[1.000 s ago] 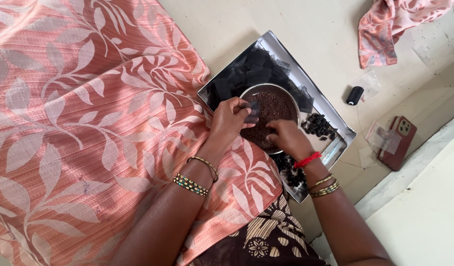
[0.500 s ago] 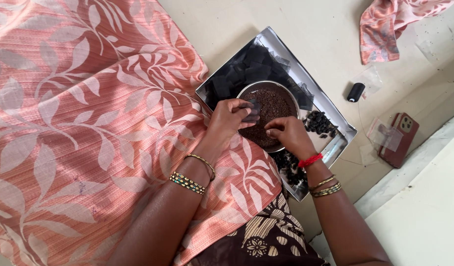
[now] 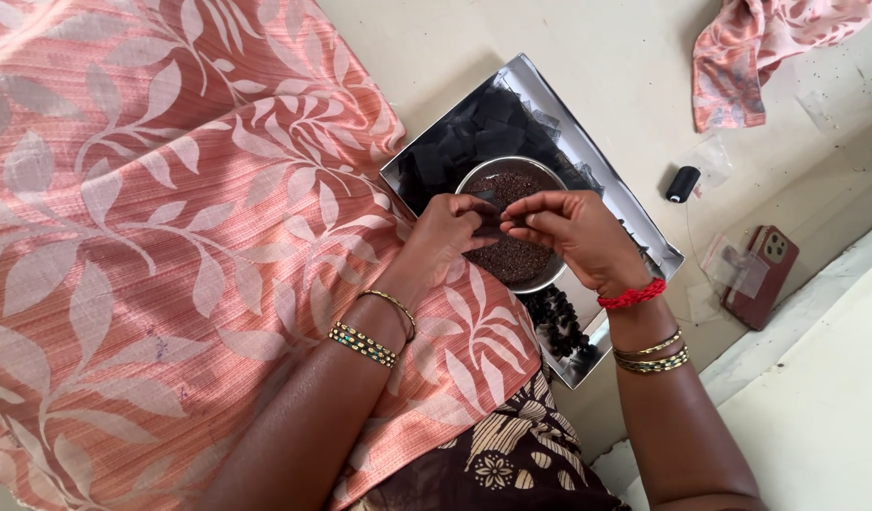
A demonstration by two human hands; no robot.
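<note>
Pinch the small black net square [image 3: 497, 220] between left hand [image 3: 447, 232] and right hand [image 3: 573, 232] fingertips, low over the steel bowl [image 3: 540, 279] of dark seeds in the tray [image 3: 540, 80], catching spills.

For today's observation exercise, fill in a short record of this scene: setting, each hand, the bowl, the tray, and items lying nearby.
Setting: person seated on a pale floor, peach leaf-print cloth over the lap
Left hand: pinching a small black fabric piece above the bowl
Right hand: fingertips on the same piece
Bowl: round metal, holding dark seeds
Tray: silver, with black fabric squares
Nearby: black thread spool, phone
</note>
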